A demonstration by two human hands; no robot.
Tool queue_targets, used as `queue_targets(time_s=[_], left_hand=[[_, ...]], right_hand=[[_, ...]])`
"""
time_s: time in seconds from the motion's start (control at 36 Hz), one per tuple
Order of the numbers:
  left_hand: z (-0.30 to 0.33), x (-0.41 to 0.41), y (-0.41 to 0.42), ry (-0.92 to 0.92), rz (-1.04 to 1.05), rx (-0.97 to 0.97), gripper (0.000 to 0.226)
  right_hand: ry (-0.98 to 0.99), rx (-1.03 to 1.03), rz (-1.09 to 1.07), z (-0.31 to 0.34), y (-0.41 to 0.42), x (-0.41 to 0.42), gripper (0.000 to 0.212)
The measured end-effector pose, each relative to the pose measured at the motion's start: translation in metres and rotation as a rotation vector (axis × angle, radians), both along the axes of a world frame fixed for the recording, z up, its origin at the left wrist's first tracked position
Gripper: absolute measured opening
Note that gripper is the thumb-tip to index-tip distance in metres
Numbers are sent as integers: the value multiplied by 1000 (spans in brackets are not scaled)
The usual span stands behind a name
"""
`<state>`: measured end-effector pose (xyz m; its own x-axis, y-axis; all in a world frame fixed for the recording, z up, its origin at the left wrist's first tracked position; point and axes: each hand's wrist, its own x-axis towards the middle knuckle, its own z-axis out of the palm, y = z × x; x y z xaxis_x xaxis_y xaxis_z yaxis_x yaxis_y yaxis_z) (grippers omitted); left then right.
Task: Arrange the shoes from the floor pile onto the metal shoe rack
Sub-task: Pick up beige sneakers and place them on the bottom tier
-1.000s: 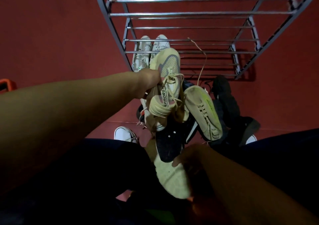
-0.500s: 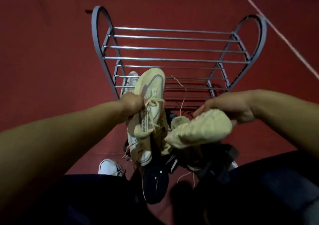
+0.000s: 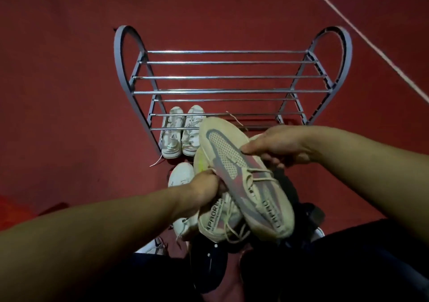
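Bare forearms, dark trousers (image 3: 348,267)

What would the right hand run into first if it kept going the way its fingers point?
The right hand points leftward across the beige sneaker it holds; beyond that, probably the pale pair on the rack's bottom tier, though depth is unclear.

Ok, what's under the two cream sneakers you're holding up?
Below the cream sneakers, held by the left hand and right hand, lies the floor pile: a white shoe and a dark shoe show. The rest of the pile is covered.
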<state>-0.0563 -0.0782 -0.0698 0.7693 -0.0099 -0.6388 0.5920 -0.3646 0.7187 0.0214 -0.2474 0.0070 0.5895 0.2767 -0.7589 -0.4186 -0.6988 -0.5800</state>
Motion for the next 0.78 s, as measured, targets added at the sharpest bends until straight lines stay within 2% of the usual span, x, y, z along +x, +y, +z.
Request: queue_targets(time_s=[0.08,0.14,0.19,0.28,0.36,0.44,0.5,0.64,0.78], left_hand=[[1,-2,-7,65,16,-87,25],[1,-1,-7,88,39,-94,26],[2,-1,-5,99,59,-104,29],[3,-1,1,141,146,-120,32],[-1,-1,8,157,207,-108,32],[-5,1,9,198,213,-98,32],[-5,3,7,223,182,-130,32],[-8,12,0,209,115,-101,25],[-25,15,-4,203,120,-12,13]], right_hand=[[-169,-72,-153,-11,2,-5,32],[-159,6,-308,-22,5,-9,33],[-82,72,-373,-33,7,-13,43],[44,65,-305,-39,11,-30,52],[153,18,-225,-45,14,-43,48],[151,-10,-166,-41,13,-44,32],[161,-14,-137,-31,8,-34,30],[220,-81,-89,3,-35,5,32],[229,-104,-182,0,-106,25,44]])
